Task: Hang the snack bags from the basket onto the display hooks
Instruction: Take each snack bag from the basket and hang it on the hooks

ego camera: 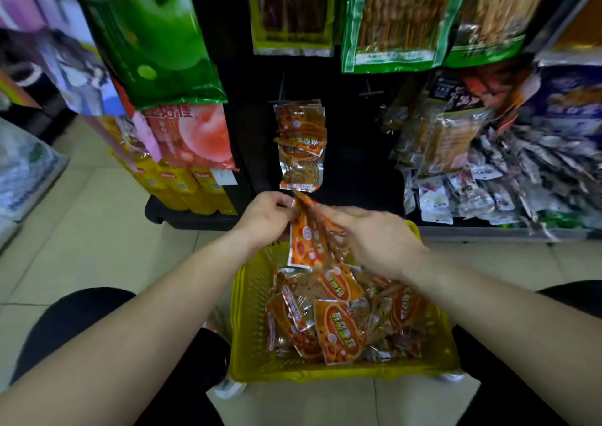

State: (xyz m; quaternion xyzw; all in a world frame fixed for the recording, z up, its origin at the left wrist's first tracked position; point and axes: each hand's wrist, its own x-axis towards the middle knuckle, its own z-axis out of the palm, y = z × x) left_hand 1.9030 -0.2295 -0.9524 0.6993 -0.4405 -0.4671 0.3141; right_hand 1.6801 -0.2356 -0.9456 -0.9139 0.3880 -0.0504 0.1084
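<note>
Both hands raised over the yellow basket (250, 298), sharing a small bunch of orange snack bags (306, 246). Left hand (265, 218) pinching the bunch at its top edge, fingers pressed together; right hand (374, 240) curled around the bags from the side — exact fingertip contact hidden behind the knuckles. More orange packets heaped loose in the basket (338, 324). Just above the hands, a stack of the same packets already hanging on the dark display panel (301, 145) — apart from the held bunch.
</note>
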